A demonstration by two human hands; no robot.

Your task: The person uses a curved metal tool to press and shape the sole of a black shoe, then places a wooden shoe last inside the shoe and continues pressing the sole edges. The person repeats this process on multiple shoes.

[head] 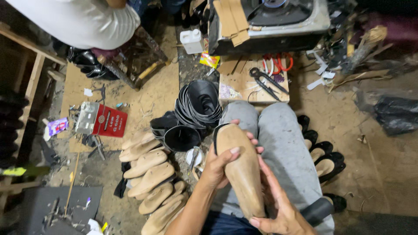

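Head view: wooden last (242,167) held over the lap, toe pointing to 12 o'clock, w/ a black upper (216,135) wrapped at its toe end. Left hand (216,167) closed round the last's left side, thumb on top, fingertips showing past the far edge. Right hand (278,209) cups the heel end from 5 o'clock, fingers curled under it; both grips shut on the last. Grey trouser legs (278,139) beneath.

At 9 o'clock of the hands, a pile of bare lasts (150,174) on the floor. At 11 o'clock, a stack of black uppers (198,104) and a black cup-like piece (180,137). At 12 o'clock, a small wood bench (244,80) w/ black pliers (265,82) and red-handled scissors (278,63). At 3 o'clock, finished black flats (324,159) in a row. Red box (111,122) at 10 o'clock; white bottle (192,41) farther up. Another person in a white shirt (82,19) top left.
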